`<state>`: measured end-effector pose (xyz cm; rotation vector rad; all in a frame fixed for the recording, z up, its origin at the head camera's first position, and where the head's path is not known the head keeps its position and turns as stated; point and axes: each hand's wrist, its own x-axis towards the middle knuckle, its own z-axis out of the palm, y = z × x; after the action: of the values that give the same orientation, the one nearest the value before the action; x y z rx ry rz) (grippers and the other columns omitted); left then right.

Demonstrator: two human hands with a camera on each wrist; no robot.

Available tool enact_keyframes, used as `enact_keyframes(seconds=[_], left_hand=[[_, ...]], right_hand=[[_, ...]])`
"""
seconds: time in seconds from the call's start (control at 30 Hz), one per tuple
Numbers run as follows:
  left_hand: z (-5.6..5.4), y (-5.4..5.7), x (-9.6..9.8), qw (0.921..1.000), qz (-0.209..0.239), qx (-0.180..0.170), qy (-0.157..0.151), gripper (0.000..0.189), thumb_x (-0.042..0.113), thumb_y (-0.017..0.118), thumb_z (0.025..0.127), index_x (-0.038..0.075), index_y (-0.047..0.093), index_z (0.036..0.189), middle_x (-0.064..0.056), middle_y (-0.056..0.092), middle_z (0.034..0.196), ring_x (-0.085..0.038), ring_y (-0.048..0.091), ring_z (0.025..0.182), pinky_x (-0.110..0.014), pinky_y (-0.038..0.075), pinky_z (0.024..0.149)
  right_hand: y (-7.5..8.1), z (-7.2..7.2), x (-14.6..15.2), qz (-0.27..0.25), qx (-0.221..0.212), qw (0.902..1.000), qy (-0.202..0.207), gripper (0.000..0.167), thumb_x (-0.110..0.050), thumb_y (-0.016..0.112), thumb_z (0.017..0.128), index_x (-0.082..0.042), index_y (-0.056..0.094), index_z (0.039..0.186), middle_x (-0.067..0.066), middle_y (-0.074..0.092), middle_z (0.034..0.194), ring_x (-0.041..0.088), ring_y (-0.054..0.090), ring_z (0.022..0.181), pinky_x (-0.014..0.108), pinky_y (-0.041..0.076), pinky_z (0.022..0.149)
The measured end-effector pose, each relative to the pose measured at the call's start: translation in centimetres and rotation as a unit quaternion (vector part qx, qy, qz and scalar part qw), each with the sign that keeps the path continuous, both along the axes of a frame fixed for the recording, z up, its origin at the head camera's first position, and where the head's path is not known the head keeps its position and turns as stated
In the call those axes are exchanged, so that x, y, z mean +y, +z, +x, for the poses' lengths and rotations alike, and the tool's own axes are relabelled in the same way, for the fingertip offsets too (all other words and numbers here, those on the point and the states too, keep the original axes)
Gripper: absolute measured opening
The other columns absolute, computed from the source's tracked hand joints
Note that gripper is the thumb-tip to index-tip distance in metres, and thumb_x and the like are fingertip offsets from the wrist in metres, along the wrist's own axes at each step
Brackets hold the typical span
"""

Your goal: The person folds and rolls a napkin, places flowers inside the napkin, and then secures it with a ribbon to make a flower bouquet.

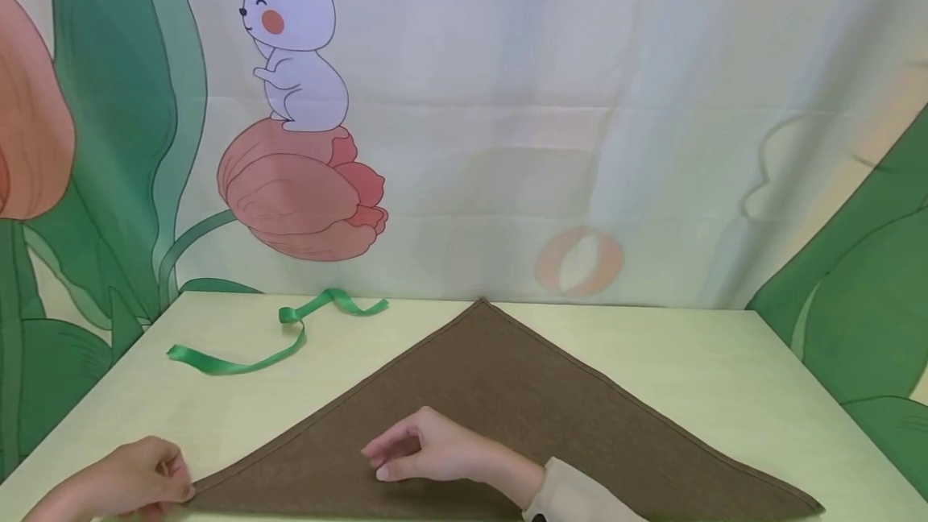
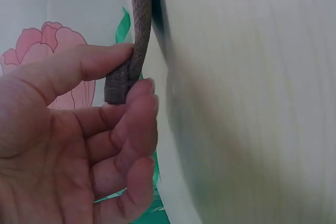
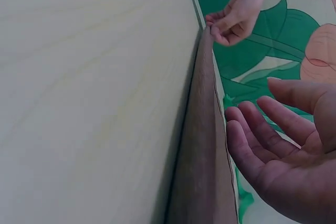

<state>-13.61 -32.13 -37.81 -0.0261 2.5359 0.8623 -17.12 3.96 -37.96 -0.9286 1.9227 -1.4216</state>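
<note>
A brown cloth [image 1: 507,393], folded into a wide triangle, lies on the table with its peak at the back edge. My left hand [image 1: 138,474] pinches its left corner; in the left wrist view the cloth tip [image 2: 118,85] sits between thumb and fingers. Over the left half of the cloth hovers my right hand [image 1: 435,449], fingers loosely bent and holding nothing. The right wrist view shows that hand [image 3: 283,135] beside the folded edge [image 3: 197,156], apart from it.
A green ribbon [image 1: 254,365] lies curled on the pale table [image 1: 696,353] at the back left. Behind the table hangs a printed curtain [image 1: 471,143] with a rabbit and tulips. The cloth's right corner [image 1: 812,503] reaches near the front right.
</note>
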Motion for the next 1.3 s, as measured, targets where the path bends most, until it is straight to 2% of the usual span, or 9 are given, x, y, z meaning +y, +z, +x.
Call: enact_keyframes(seconds=[0.1, 0.23, 0.43, 0.63, 0.83, 1.0, 1.07, 1.2, 1.3], left_hand=[[0.2, 0.3, 0.1, 0.9995, -0.011, 0.027, -0.007, 0.020, 0.016, 0.064, 0.082, 0.006, 0.050, 0.071, 0.000, 0.049, 0.058, -0.014, 0.046, 0.056, -0.027, 0.037, 0.053], [0.2, 0.7, 0.9, 0.9970, -0.054, 0.055, 0.003, 0.022, 0.021, 0.067, 0.080, 0.008, 0.051, 0.070, 0.001, 0.044, 0.054, -0.013, 0.041, 0.055, -0.026, 0.031, 0.052], [0.0, 1.1, 2.4, 0.9934, -0.089, 0.071, 0.018, 0.023, 0.024, 0.069, 0.078, 0.008, 0.054, 0.072, 0.000, 0.047, 0.062, -0.014, 0.042, 0.062, -0.028, 0.033, 0.056], [0.3, 1.2, 3.3, 0.9941, -0.071, 0.075, 0.031, 0.026, 0.029, 0.073, 0.075, 0.007, 0.059, 0.075, 0.001, 0.053, 0.065, -0.014, 0.047, 0.061, -0.029, 0.038, 0.057], [0.6, 1.1, 3.8, 0.9948, -0.046, 0.079, 0.044, 0.025, 0.027, 0.077, 0.071, 0.006, 0.065, 0.078, 0.001, 0.057, 0.066, -0.014, 0.049, 0.060, -0.029, 0.041, 0.056], [0.5, 0.9, 4.4, 0.9964, -0.024, 0.068, 0.046, 0.026, 0.024, 0.078, 0.069, 0.005, 0.066, 0.082, 0.000, 0.058, 0.067, -0.014, 0.050, 0.059, -0.027, 0.042, 0.053], [0.5, 0.8, 4.6, 0.9970, -0.008, 0.067, 0.037, 0.026, 0.023, 0.079, 0.069, 0.004, 0.066, 0.083, 0.000, 0.060, 0.069, -0.014, 0.051, 0.060, -0.028, 0.043, 0.053], [0.6, 0.6, 4.8, 0.9971, 0.031, 0.068, -0.007, 0.023, 0.017, 0.077, 0.071, 0.003, 0.065, 0.083, 0.000, 0.063, 0.072, -0.014, 0.055, 0.065, -0.029, 0.045, 0.058], [0.5, 0.5, 4.5, 0.9953, 0.049, 0.073, -0.041, 0.013, 0.008, 0.070, 0.076, 0.001, 0.065, 0.085, -0.001, 0.063, 0.076, -0.016, 0.056, 0.070, -0.031, 0.045, 0.062]], right_hand=[[-0.4, 0.1, -2.0, 0.009, -0.002, 0.9999, -0.005, 0.024, 0.000, 0.060, 0.085, 0.003, 0.062, 0.109, 0.015, 0.066, 0.099, -0.003, 0.058, 0.082, 0.016, 0.047, 0.071], [-0.7, 0.4, -4.4, 0.033, 0.015, 0.9993, -0.004, 0.024, -0.004, 0.062, 0.084, 0.000, 0.064, 0.108, 0.008, 0.068, 0.095, -0.004, 0.058, 0.081, 0.015, 0.046, 0.071], [-0.9, 0.7, -7.4, 0.058, 0.042, 0.9973, -0.017, 0.022, -0.010, 0.065, 0.083, -0.005, 0.067, 0.105, -0.002, 0.069, 0.091, -0.005, 0.057, 0.082, 0.015, 0.044, 0.074], [-1.3, 0.7, -9.8, 0.081, 0.064, 0.9940, -0.037, 0.020, -0.014, 0.067, 0.083, -0.009, 0.069, 0.102, -0.006, 0.069, 0.090, -0.006, 0.057, 0.082, 0.015, 0.044, 0.074], [-1.3, 1.0, -11.9, 0.099, 0.081, 0.9908, -0.045, 0.018, -0.015, 0.068, 0.082, -0.011, 0.070, 0.100, -0.007, 0.069, 0.088, -0.008, 0.056, 0.078, 0.013, 0.043, 0.070], [-1.2, 1.2, -13.1, 0.106, 0.074, 0.9898, -0.060, 0.018, -0.015, 0.068, 0.082, -0.011, 0.071, 0.099, -0.008, 0.069, 0.083, -0.007, 0.055, 0.072, 0.012, 0.043, 0.064], [-1.3, 1.3, -13.2, 0.104, 0.071, 0.9896, -0.069, 0.018, -0.014, 0.068, 0.082, -0.011, 0.071, 0.099, -0.008, 0.069, 0.081, -0.007, 0.055, 0.069, 0.012, 0.043, 0.062], [-1.5, 1.1, -12.8, 0.101, 0.084, 0.9879, -0.083, 0.017, -0.012, 0.068, 0.081, -0.010, 0.071, 0.097, -0.008, 0.068, 0.079, -0.007, 0.055, 0.068, 0.012, 0.043, 0.061], [-1.6, 0.9, -12.3, 0.103, 0.092, 0.9861, -0.092, 0.016, -0.012, 0.069, 0.081, -0.010, 0.072, 0.096, -0.008, 0.068, 0.078, -0.008, 0.054, 0.066, 0.012, 0.043, 0.059]])
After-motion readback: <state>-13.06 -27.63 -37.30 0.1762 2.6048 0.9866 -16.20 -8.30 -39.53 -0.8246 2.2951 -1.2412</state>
